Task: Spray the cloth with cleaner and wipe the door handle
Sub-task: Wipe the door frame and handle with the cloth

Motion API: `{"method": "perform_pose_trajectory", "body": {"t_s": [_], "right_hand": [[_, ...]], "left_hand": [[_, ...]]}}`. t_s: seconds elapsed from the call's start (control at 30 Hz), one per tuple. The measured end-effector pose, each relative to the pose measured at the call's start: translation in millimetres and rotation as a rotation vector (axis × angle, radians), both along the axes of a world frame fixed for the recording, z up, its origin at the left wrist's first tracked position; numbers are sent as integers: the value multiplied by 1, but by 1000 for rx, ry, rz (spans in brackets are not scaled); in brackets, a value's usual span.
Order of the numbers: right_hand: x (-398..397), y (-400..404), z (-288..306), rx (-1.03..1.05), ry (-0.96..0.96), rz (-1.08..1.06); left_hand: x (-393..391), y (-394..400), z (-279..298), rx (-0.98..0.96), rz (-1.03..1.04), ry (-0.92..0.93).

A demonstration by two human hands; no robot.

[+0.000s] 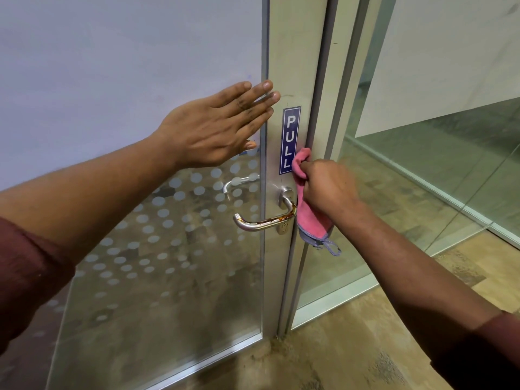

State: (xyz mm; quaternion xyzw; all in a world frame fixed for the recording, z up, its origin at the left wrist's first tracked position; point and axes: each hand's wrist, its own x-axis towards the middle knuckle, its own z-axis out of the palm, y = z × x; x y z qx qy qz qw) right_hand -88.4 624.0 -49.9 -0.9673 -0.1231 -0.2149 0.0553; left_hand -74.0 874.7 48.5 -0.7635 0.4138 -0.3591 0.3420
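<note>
Pink cloth (309, 212) bunched in right hand (327, 190) just right of door handle (264, 220), left hand (216, 128) spread flat above the handle, fingers extended.

The door handle (264, 220) is brushed metal with a satin sheen, and brown, rust-like stains streak the top of its lever. Just above it on the matt, pale metal door frame (295, 52), the PULL sticker (289, 140) looks glossy, blue with white letters. Left of the handle, the glass door panel (168, 249) is smooth and reflective, frosted in its upper part and dotted with frosted circles lower down. Right of the handle hangs a pink cloth (309, 218), soft and napped, with a grey stitched edge and loop. Below, the floor (351, 347) looks like matt wood-grain planks.
</note>
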Motion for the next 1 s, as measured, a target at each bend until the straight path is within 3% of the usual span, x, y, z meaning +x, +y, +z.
{"method": "perform_pose_trajectory", "body": {"t_s": [0.37,0.57,0.73,1.0], "right_hand": [[-4,-8,8,-68,276,17],[-4,-8,52,118,-12,61],[4,0,51,85,-74,-4],[-2,-11,2,-82,247,28]], "left_hand": [[2,1,0,-21,-15,26],[3,1,-1,-33,-37,26],[2,0,-2,-36,-29,23],[0,1,0,11,2,-3]]}}
